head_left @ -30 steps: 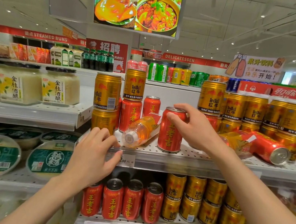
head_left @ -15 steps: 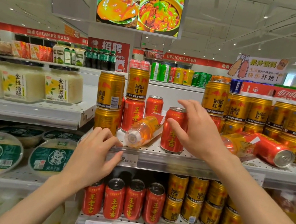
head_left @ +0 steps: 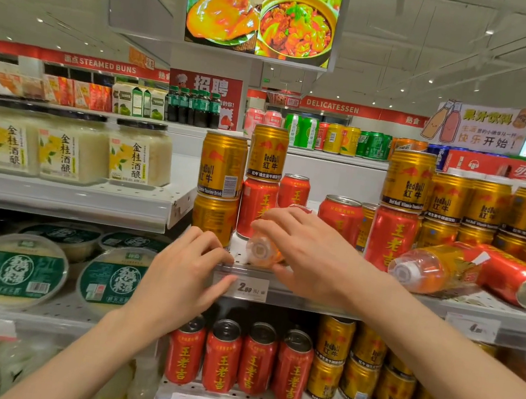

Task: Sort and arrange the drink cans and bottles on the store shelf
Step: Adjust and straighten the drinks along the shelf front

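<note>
Far left there's a shelf of rice-wine jars (head_left: 74,150), not part of this job. The left hand (head_left: 182,276) rests on the front lip of the drinks shelf (head_left: 307,303) near the price tag (head_left: 250,288), fingers loosely curled over the edge and holding nothing, more like bracing. Next to it the gold cans (head_left: 218,189) are stacked two high, with a red can (head_left: 255,206) behind.

The right hand (head_left: 311,257) is down on a fallen orange bottle (head_left: 262,250), fingers draped over its body and thumb underneath, so I'd say it's closing round it. The bottle lies on its side near the shelf's front edge, long axis running front to back, white cap pointing out at the camera.

Looks like the step is clearing tipped-over drinks. The next move needs a firm wrap, then swinging the cap up to stand it somewhere with matching stock.

Further right, a second bottle (head_left: 432,267) and a toppled red can (head_left: 512,281) still lie flat.
</note>
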A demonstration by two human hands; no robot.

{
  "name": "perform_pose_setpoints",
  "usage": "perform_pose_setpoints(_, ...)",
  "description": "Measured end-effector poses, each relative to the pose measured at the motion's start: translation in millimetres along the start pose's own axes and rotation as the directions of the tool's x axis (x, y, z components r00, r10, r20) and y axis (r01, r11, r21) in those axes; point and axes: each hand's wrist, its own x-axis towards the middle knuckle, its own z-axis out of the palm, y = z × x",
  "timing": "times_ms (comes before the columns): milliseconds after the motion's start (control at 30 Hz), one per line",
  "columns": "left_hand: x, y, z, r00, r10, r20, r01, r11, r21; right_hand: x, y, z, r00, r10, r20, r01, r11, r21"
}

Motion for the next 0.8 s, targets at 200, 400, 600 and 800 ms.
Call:
perform_pose_setpoints(200,1,0,1,0.999,-0.031,0.012,0.031,0.999,-0.023,5,1,6,1.0,-0.008,-0.012,0.008,0.999,0.043)
perform_pose_setpoints(400,3,3,3,0.998,-0.06,-0.002,0.06,0.997,-0.038,4,4,0,0.988,0.102,-0.116,-0.08,0.979,0.185)
perform_pose_setpoints(600,5,4,4,0.998,-0.067,-0.015,0.066,0.996,-0.058,20,14,-27,0.919,0.331,-0.213,-0.207,0.866,0.455)
perform_pose_setpoints(800,7,4,4,0.997,-0.075,-0.007,0.075,0.995,-0.06,37,22,-46,0.832,0.524,-0.183,-0.333,0.736,0.59)
